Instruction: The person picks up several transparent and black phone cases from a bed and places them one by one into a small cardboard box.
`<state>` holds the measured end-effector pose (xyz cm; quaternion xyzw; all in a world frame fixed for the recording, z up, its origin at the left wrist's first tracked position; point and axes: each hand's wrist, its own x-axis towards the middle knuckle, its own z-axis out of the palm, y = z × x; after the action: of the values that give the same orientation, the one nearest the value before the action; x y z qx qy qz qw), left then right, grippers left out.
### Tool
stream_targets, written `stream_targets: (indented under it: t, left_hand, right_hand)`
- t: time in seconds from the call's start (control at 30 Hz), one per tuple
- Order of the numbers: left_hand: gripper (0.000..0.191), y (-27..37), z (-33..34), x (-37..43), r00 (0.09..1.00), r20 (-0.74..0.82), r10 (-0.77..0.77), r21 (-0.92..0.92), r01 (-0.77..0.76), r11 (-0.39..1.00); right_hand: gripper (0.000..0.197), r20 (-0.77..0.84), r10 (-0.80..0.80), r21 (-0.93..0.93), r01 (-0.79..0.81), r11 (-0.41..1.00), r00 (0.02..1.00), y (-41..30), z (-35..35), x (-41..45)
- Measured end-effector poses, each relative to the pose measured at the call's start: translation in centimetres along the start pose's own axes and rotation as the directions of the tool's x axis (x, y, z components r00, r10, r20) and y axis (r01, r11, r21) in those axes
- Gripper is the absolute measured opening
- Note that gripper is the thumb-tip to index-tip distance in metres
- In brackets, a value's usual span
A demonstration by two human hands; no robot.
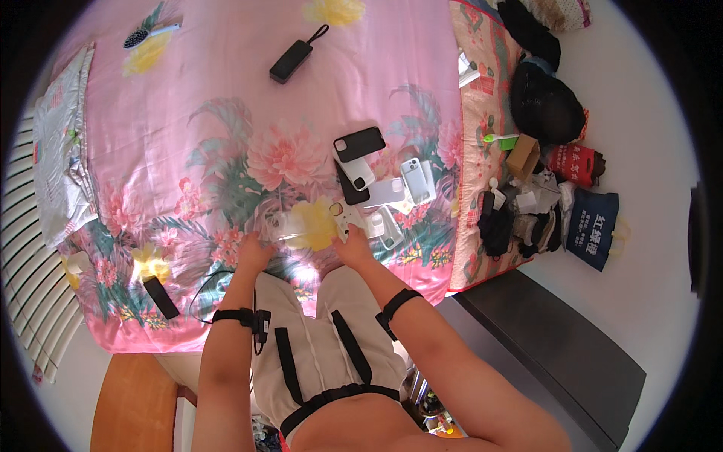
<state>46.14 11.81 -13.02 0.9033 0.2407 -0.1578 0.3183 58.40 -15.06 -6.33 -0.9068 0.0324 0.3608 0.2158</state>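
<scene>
My left hand [255, 253] grips the near left edge of a clear plastic sleeve [302, 225] with a see-through phone case [276, 224] in it. The fingertips are partly lost in the glare. My right hand [355, 248] has its fingers on the lower edge of a white phone case [342, 213] with dark spots. Just beyond it, a black phone case [359, 144] overlaps a white one [356, 170], with another dark case [351, 191] under them. Farther right lie a pale translucent case [385, 192], a light blue-grey case [416, 182] and a clear case [391, 233].
A pink floral bedspread [226, 73] lies under everything. On it are a black power bank with a strap [291, 60], a hairbrush [144, 36], a dark flat box-like object [161, 297] and a folded plastic bag [62, 152]. Bags and clothes [531, 220] crowd the right edge.
</scene>
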Motion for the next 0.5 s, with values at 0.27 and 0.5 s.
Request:
stream_targets:
  t: [0.27,0.5]
  left_hand:
    - [0.039,-2.9,2.9,-0.9,0.884,0.259,-0.390,-0.303,0.457,0.836]
    - [0.032,-7.6,5.5,-2.9,0.818,0.344,-0.461,-0.332,0.565,0.755]
  right_hand:
    - [0.055,-0.096,-0.153,-0.230,0.127,0.965,0.984,4.9,-0.6,1.2]
    - [0.083,0.019,-0.032,-0.506,0.037,0.862,0.999,2.9,1.5,3.4]
